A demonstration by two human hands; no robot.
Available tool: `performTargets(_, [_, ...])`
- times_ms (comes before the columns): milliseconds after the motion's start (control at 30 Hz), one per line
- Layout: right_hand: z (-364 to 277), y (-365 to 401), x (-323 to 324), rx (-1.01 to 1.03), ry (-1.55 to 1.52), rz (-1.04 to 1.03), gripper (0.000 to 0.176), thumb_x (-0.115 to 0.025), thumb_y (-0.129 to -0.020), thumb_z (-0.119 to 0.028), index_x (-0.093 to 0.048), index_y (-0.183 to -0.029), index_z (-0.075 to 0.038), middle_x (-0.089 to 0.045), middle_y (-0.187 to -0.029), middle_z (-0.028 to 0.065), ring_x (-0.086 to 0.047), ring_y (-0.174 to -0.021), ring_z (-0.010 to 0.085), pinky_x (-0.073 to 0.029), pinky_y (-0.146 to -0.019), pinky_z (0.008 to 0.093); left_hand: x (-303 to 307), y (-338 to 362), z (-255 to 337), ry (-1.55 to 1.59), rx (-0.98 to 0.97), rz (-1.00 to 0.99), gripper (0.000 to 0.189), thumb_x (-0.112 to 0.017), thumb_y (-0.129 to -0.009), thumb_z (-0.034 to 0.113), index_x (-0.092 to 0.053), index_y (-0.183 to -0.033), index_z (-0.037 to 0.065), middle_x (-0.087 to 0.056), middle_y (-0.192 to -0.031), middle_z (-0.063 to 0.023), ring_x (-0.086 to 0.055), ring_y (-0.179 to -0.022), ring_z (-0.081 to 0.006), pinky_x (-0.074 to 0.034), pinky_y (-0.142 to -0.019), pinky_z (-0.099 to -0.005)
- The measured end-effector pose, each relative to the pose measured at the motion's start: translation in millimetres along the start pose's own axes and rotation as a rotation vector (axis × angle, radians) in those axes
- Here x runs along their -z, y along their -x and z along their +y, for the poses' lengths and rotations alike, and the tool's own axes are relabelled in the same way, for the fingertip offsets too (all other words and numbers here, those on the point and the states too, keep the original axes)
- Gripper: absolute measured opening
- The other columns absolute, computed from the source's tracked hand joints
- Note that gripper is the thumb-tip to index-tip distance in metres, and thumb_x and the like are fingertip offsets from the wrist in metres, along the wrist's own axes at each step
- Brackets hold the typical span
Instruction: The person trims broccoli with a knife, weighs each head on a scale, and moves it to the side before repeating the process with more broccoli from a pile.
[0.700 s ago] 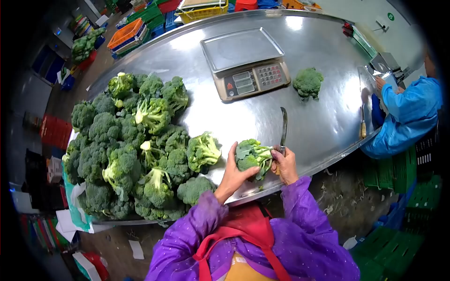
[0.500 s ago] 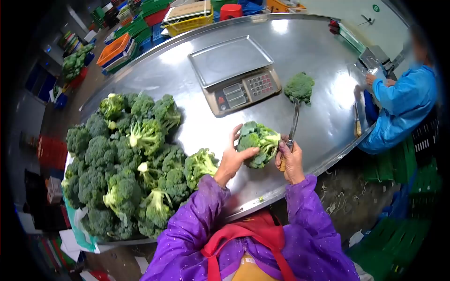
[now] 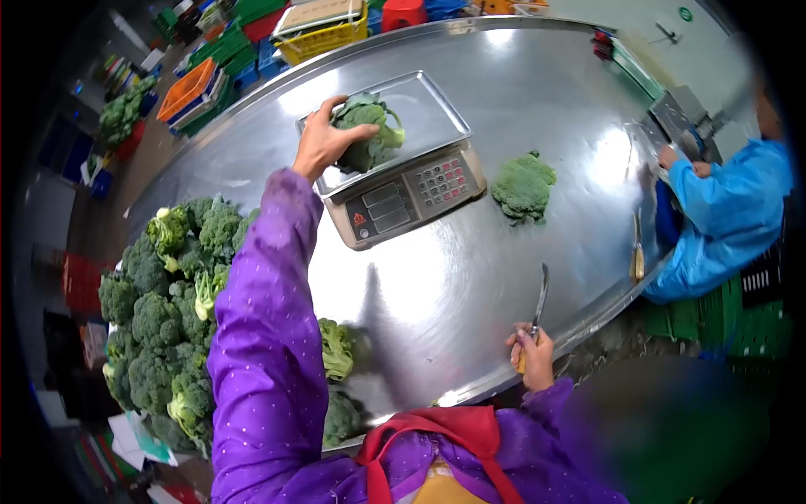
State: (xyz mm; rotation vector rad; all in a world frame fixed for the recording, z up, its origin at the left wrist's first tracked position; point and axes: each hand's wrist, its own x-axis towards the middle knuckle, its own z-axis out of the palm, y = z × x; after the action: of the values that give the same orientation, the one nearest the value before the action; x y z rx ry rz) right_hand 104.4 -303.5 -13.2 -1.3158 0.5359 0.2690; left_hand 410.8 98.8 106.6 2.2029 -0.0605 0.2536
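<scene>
L hand point(image 3: 321, 141) grips broccoli point(image 3: 361, 147) at scale point(image 3: 403, 197); R hand point(image 3: 536, 357) grips knife point(image 3: 541, 294). Shiny metal tbl point(image 3: 453, 323), crates point(image 3: 186, 89) stacked beyond.

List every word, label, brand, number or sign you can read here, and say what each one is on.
"7 8 9", "4 5 6", "1 2 3": apparently the number keys on the keypad of the scale, small and soft.
Red mark on the scale's front panel: too small to read.
Round green sign, top right: too small to read.
No brand name is legible.
</scene>
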Motion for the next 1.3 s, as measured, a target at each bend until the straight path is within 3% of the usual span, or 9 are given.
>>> performTargets(133, [-12, -29, -5, -0.077, -0.007, -0.172, 0.022, -0.061, -0.092, -0.014, -0.057, -0.106, 0.003, -0.064, -0.078, 0.0107, -0.05, -0.048, 0.0088, -0.039, -0.042, 0.0216, -27, -24, -36, -0.118, 0.273, -0.107, 0.101, -0.077, -0.062, 0.065, -0.047, -0.139, 0.008, -0.041, -0.138, -0.0313, -0.045, -0.127, -0.0401, -0.041, -0.104, -0.0449])
performTargets(267, [-34, -59, 1, -0.052, 0.072, -0.233, 0.021, -0.061, -0.093, -0.013, -0.057, -0.106, 0.003, -0.064, -0.078, 0.0105, -0.05, -0.049, 0.0084, -0.039, -0.042, 0.0219, -9, 15, -22, -0.436, 0.146, 0.07, 0.093, -0.071, -0.07, 0.063, -0.042, -0.143, 0.013, -0.037, -0.144, -0.0272, -0.032, -0.136, -0.0423, -0.032, -0.11, -0.0484])
performTargets(533, [-53, -110, -23, 0.04, 0.074, -0.206, 0.018, -0.062, -0.092, -0.011, -0.058, -0.104, 0.002, -0.064, -0.08, 0.0108, -0.049, -0.045, 0.0091, -0.038, -0.04, 0.0228, 85, 188, -25, -0.333, 0.372, 0.084, 0.066, -0.074, -0.078, 0.036, -0.052, -0.133, 0.007, -0.054, -0.131, -0.017, -0.052, -0.122, -0.0311, -0.042, -0.102, -0.0423])
performTargets(733, [-150, -170, -156, 0.461, 0.178, -0.285, 0.054, -0.07, -0.084, -0.008, -0.047, -0.132, -0.002, -0.065, -0.107, 0.0074, -0.044, -0.044, 0.0037, -0.031, -0.037, 0.0214, 46, 332, 12, -0.6, 0.367, -0.147, 0.077, -0.082, -0.069, 0.036, -0.05, -0.134, 0.011, -0.047, -0.136, -0.0175, -0.046, -0.125, -0.0354, -0.036, -0.103, -0.0474])
performTargets(800, [-180, -207, -215, 0.789, 0.376, -0.395, 0.072, -0.077, -0.079, -0.015, -0.04, -0.139, -0.001, -0.055, -0.127, 0.0202, -0.064, -0.095, 0.0233, -0.054, -0.078, 0.0307, 37, 356, 18, -0.623, 0.415, -0.162, 0.085, -0.084, -0.065, 0.039, -0.045, -0.138, 0.014, -0.04, -0.143, -0.0178, -0.039, -0.131, -0.0369, -0.03, -0.107, -0.0511])
performTargets(933, [-195, -249, -319, 1.163, 0.983, -0.479, 0.09, -0.083, -0.069, -0.037, -0.04, -0.142, -0.005, -0.045, -0.133, 0.0327, -0.047, -0.126, 0.0439, -0.045, -0.101, 0.0427, 13, 370, 12, -0.565, 0.45, -0.194, 0.105, -0.091, -0.054, 0.041, -0.039, -0.143, 0.019, -0.02, -0.152, -0.0224, -0.033, -0.134, -0.0435, -0.033, -0.103, -0.0578])
performTargets(1033, [-204, -251, -340, 1.035, 1.364, -0.436, 0.088, -0.082, -0.069, -0.042, -0.044, -0.139, -0.007, -0.048, -0.131, 0.0311, -0.049, -0.123, 0.0447, -0.044, -0.1, 0.0452, 18, 366, 13, -0.597, 0.362, -0.277, 0.103, -0.093, -0.05, 0.027, -0.043, -0.14, 0.021, -0.027, -0.147, -0.0213, -0.036, -0.129, -0.0449, -0.038, -0.102, -0.0549])
performTargets(1167, [-217, -287, -315, 1.145, 0.924, -0.577, 0.078, -0.081, -0.069, -0.043, -0.052, -0.131, -0.005, -0.065, -0.102, 0.0188, -0.064, -0.079, 0.0326, -0.053, -0.073, 0.0374, 42, 366, -19, -0.365, 0.399, -0.188, 0.079, -0.091, -0.054, 0.024, -0.056, -0.124, 0.014, -0.042, -0.133, -0.0197, -0.048, -0.118, -0.0397, -0.044, -0.1, -0.044])
performTargets(1300, [-225, -280, -267, 0.553, 0.747, -0.476, 0.075, -0.08, -0.073, -0.041, -0.049, -0.132, -0.006, -0.061, -0.082, 0.0063, -0.057, -0.061, 0.0161, -0.046, -0.051, 0.028, 29, 356, -29, -0.123, 0.52, -0.005, 0.097, -0.092, -0.057, 0.027, -0.041, -0.138, 0.008, -0.042, -0.136, -0.0199, -0.047, -0.122, -0.0359, -0.043, -0.101, -0.0447])
